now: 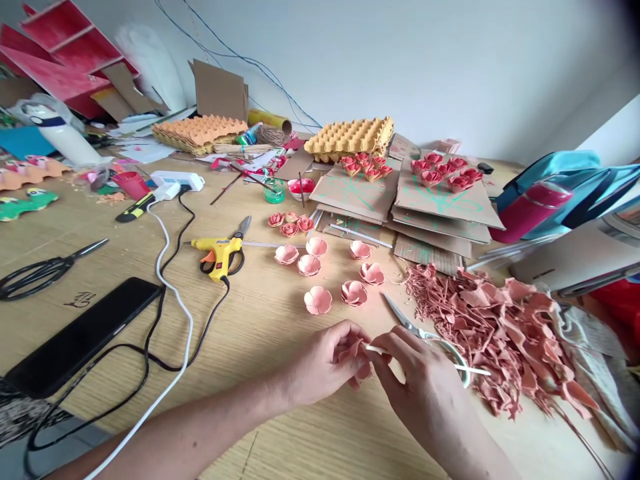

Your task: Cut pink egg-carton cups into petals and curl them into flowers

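Note:
My left hand pinches a pink cardboard petal piece, mostly hidden by the fingers. In my right hand is a thin white stick, its near tip touching the petal piece and its other end sticking out to the right. Just beyond my hands stand several pale pink flower cups, open side up. White-handled scissors lie past my right hand, partly covered by it. Further back is a small group of redder flowers.
Pink carton scraps heap up at right. A yellow glue gun rests by dark scissors; cables, a black phone and a power strip are at left. Cardboard sheets carry red flowers. Egg trays stand behind.

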Demonstrator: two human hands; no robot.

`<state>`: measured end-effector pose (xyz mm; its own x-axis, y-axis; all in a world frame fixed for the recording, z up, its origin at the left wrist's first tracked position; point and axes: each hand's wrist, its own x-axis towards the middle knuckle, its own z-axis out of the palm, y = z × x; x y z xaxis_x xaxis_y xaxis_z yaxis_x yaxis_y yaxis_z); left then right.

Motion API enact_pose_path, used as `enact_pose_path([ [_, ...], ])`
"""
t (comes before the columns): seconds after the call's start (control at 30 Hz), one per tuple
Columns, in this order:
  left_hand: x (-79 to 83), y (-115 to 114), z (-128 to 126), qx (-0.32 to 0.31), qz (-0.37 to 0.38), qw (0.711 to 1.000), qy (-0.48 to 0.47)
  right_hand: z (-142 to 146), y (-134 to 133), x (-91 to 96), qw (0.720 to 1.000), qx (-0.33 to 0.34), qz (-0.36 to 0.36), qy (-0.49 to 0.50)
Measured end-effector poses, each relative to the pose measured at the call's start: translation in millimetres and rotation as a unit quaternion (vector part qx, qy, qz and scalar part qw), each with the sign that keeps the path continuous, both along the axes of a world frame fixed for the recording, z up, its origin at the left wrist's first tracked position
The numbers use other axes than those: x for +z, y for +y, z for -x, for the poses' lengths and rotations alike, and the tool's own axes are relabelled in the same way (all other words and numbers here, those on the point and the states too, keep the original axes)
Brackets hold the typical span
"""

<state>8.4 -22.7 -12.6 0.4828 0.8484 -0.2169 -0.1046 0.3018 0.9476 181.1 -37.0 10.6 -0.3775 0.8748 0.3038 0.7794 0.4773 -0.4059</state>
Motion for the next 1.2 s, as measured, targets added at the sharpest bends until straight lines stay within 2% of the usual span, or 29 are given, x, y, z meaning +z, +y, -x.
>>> enact_pose_path([
  [0.2,6.5,2.3,4.0,-0.008,0.004,1.0,0.018,-2.9,1.0,-1.8,0.999,0.026,0.019,-0.005],
  [0.33,6.3,0.8,5.3,-0.019,0.003,1.0,0.011,-5.2,1.6,-4.7,0.999,0.037,0.002,-0.016],
  [0.4,8.6,-0.4,8.1,-0.033,-0.036,0.998,0.028,-5.6,1.7,-4.1,0.999,0.028,-0.017,-0.009],
  [0.47,14.0,0.9,14.8,-0.02,-0.13,0.985,0.108,-6.1,1.9,-2.0,0.999,0.006,-0.033,0.009],
  [0.5,17.4,3.2,19.7,0.017,-0.199,0.963,0.178,-6.7,2.1,-0.7,0.999,-0.008,-0.038,0.018],
  [0.57,23.6,11.2,31.7,0.111,-0.328,0.883,0.317,-8.4,2.6,1.2,0.998,-0.038,-0.043,0.03],
  [0.6,25.7,16.3,37.9,0.143,-0.365,0.845,0.365,-9.3,3.0,1.7,0.998,-0.048,-0.041,0.031],
  [0.67,27.0,26.3,48.9,0.183,-0.404,0.785,0.433,-10.7,3.8,1.5,0.997,-0.061,-0.035,0.027],
  [0.77,22.9,34.8,57.3,0.164,-0.409,0.747,0.497,-10.7,4.9,-0.5,0.997,-0.065,-0.036,0.025],
  [0.83,19.2,34.9,57.7,0.138,-0.402,0.745,0.514,-9.7,5.3,-1.7,0.997,-0.064,-0.037,0.024],
  [0.97,16.3,32.5,54.8,0.099,-0.38,0.758,0.521,-8.6,5.0,-3.5,0.997,-0.062,-0.038,0.02],
  [1.2,18.7,34.3,51.0,0.072,-0.356,0.816,0.449,-9.3,5.6,-7.0,0.996,-0.077,-0.027,0.034],
])
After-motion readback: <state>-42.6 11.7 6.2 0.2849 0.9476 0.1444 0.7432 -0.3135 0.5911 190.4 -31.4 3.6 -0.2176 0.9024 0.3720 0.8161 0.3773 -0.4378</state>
